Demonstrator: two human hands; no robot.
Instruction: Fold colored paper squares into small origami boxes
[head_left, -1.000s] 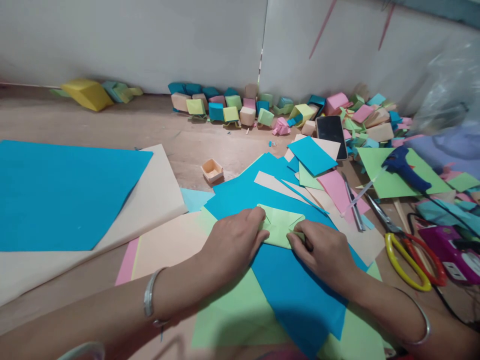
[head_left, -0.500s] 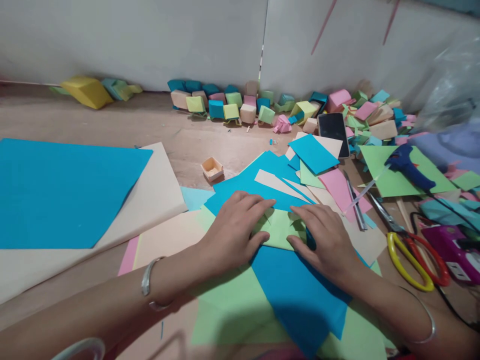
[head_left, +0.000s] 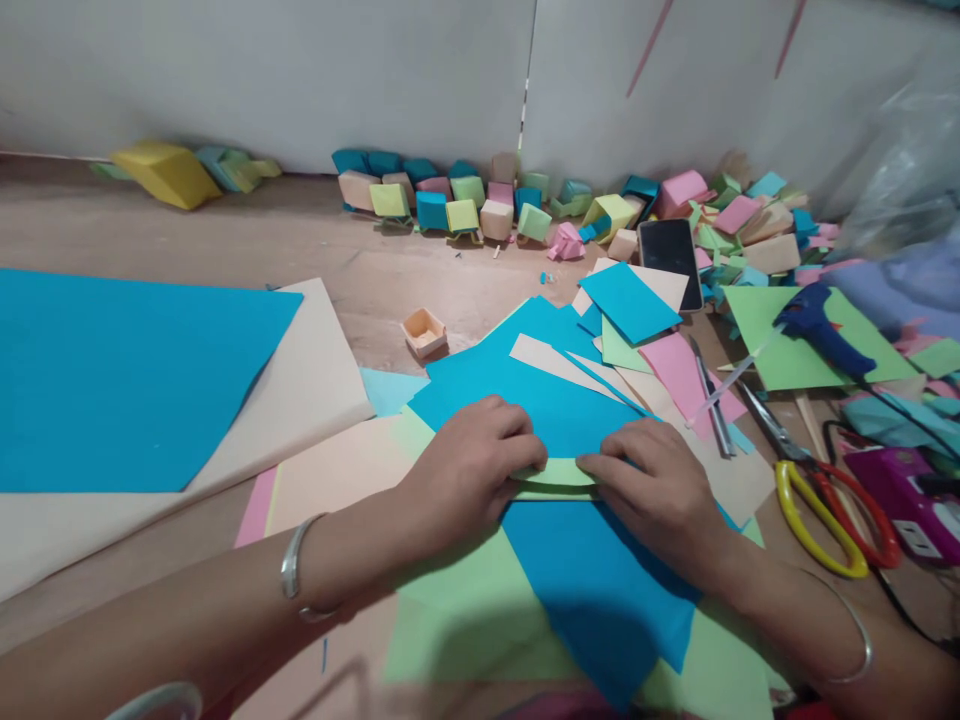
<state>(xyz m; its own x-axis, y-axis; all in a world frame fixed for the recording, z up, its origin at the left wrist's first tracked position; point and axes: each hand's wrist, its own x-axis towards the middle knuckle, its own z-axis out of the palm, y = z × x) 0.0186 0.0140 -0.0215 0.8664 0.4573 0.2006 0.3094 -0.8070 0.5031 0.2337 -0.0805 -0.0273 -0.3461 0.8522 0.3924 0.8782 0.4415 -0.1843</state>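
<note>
A light green piece of paper (head_left: 559, 474) lies over blue sheets, its far edge folded up toward me into a narrow strip. My left hand (head_left: 480, 465) is closed on its left end, fingers curled and thumb underneath or behind, partly hidden. At the right end my right hand (head_left: 651, 485) pinches the same paper between thumb and fingers. Blue paper (head_left: 600, 590) shows beneath and in front of the hands, over larger light green sheets (head_left: 465, 600). Beyond the hands, a thin cream strip (head_left: 559, 368) rests on more blue paper.
A small peach paper box (head_left: 424, 332) stands ahead. To the right are scissors (head_left: 821, 510), a cutter knife (head_left: 711, 398), a blue glue gun (head_left: 825, 330), a phone (head_left: 670, 262) and a purple power socket (head_left: 904, 505). Folded paper boxes (head_left: 431, 210) line the wall. A large blue sheet (head_left: 135, 380) lies left.
The green paper's far edge has been folded over toward me, making a narrower strip. Both hands have curled their fingers in and drawn slightly nearer.
</note>
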